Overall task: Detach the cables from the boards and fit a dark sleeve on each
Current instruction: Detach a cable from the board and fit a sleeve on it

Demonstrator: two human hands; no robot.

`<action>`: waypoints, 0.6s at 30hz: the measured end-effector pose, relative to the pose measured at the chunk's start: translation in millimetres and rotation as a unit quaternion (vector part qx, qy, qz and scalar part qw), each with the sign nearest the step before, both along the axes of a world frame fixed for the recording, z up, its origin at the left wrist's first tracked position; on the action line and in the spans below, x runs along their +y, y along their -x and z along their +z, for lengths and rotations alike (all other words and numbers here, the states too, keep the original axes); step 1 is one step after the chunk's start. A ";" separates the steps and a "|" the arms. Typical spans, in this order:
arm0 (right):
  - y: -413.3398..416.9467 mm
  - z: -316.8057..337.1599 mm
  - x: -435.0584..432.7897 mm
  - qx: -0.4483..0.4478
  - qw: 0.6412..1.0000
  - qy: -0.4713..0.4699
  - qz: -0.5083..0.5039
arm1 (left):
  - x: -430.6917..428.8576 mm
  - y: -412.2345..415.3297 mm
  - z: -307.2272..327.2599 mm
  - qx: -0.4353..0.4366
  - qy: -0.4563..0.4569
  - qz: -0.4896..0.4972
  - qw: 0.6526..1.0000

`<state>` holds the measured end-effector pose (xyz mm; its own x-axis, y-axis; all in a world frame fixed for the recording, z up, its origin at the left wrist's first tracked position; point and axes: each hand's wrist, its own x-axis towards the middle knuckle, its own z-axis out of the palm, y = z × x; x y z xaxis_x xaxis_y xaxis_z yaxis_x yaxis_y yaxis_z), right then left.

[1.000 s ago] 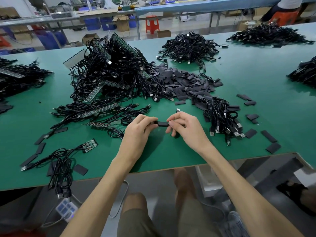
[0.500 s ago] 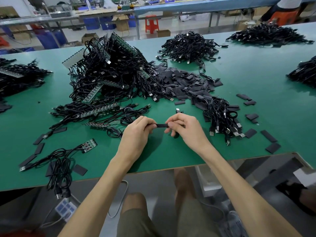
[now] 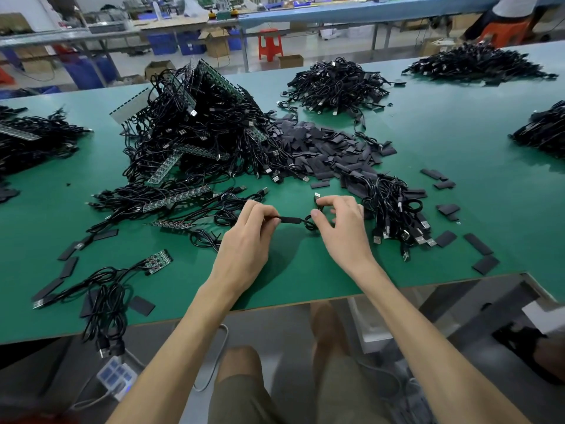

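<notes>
My left hand [image 3: 250, 237] pinches one end of a dark sleeve [image 3: 290, 219] that sits on a thin black cable. My right hand [image 3: 339, 224] pinches the coiled part of that cable [image 3: 310, 223]; its plug tip [image 3: 317, 195] sticks up above my fingers. Both hands hover just over the green table [image 3: 290, 270]. Behind them lies a big heap of cables still on green boards [image 3: 195, 139], and a heap of loose dark sleeves [image 3: 321, 148]. A small board with cables [image 3: 159, 258] lies at the front left.
A bundle of loose cables [image 3: 394, 209] lies just right of my right hand. Scattered sleeves [image 3: 480, 249] dot the right front and left front. Further cable heaps [image 3: 336, 84] sit at the back, left and right edges. The table edge runs close to my wrists.
My hands have drawn apart a little, so more of the sleeve shows between them. My right hand's fingers have spread and shifted to the cable coil.
</notes>
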<state>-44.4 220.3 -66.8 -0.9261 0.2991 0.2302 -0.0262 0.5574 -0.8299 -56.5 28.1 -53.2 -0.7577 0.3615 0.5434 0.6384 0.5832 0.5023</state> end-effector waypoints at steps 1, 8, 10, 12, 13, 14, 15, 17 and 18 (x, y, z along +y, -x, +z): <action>0.9 -0.4 0.1 -0.010 1.000 0.005 -0.007 | -0.1 -0.8 0.2 0.001 0.002 -0.009 1.000; 2.6 -2.5 -1.2 -0.036 0.999 -0.024 -0.010 | -0.6 -2.9 0.7 0.006 0.076 -0.027 0.997; 3.0 -2.5 -1.9 -0.037 0.999 -0.035 -0.013 | -0.7 -3.1 0.2 0.000 0.099 -0.032 0.995; 2.9 -1.2 -2.3 -0.037 0.998 -0.048 -0.021 | -1.5 -2.3 0.7 0.001 0.100 -0.034 0.994; 2.7 -0.6 -2.4 -0.038 0.998 -0.054 -0.022 | -1.5 -2.0 0.9 0.002 0.102 -0.035 0.994; 2.4 0.0 -3.1 -0.040 0.997 -0.058 -0.023 | -1.6 -2.0 0.8 0.001 0.104 -0.038 0.994; 1.9 0.5 -3.7 -0.043 0.997 -0.062 -0.022 | -1.6 -1.8 0.7 -0.001 0.108 -0.040 0.993; 1.6 0.8 -4.6 -0.045 0.996 -0.067 -0.024 | -1.2 -1.7 0.4 -0.006 0.113 -0.040 0.993; 1.3 0.9 -4.8 -0.044 0.997 -0.064 -0.024 | -1.2 -1.1 0.0 -0.009 0.114 -0.040 0.993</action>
